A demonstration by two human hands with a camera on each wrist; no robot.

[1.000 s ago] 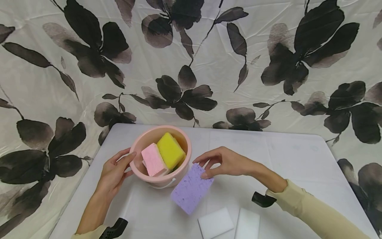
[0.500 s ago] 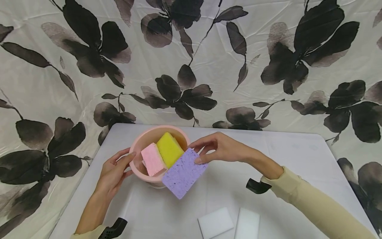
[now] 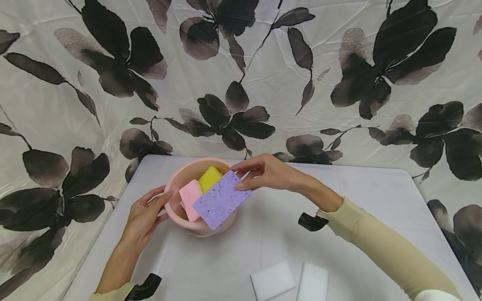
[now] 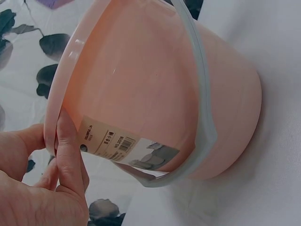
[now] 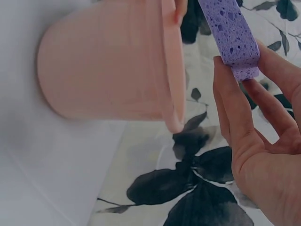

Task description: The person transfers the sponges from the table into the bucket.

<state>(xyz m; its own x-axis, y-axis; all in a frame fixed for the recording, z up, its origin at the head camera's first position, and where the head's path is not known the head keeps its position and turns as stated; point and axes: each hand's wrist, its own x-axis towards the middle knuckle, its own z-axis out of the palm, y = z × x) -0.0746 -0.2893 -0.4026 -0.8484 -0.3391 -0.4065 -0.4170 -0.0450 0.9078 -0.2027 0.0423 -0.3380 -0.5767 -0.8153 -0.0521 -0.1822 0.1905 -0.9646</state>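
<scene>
A pink bucket (image 3: pixel 177 215) stands on the table with a pink sponge (image 3: pixel 190 196) and a yellow sponge (image 3: pixel 209 179) inside. My left hand (image 3: pixel 144 217) pinches the left side of its rim, thumb on the inner side in the head view. In the left wrist view the bucket's wall (image 4: pixel 136 80) shows a paper label (image 4: pixel 127 143) and a pale handle (image 4: pixel 202 94). Between thumb and fingers, my right hand (image 3: pixel 269 173) pinches a purple sponge (image 3: pixel 222 200) by one corner, tilted over the bucket's right rim. In the right wrist view, that sponge (image 5: pixel 230 33) is above the rim level.
Two white flat blocks, one squarish (image 3: pixel 273 280) and one longer (image 3: pixel 312 282), lie at the front of the white-covered table (image 3: pixel 354 200). Behind the table hangs a floral cloth (image 3: pixel 278 83). A black wrist camera (image 3: pixel 312 221) sits on the right sleeve.
My right hand has carried the purple sponge up and left, from beside the bucket to over its right side, now covering part of the yellow sponge. The left hand stays at the rim.
</scene>
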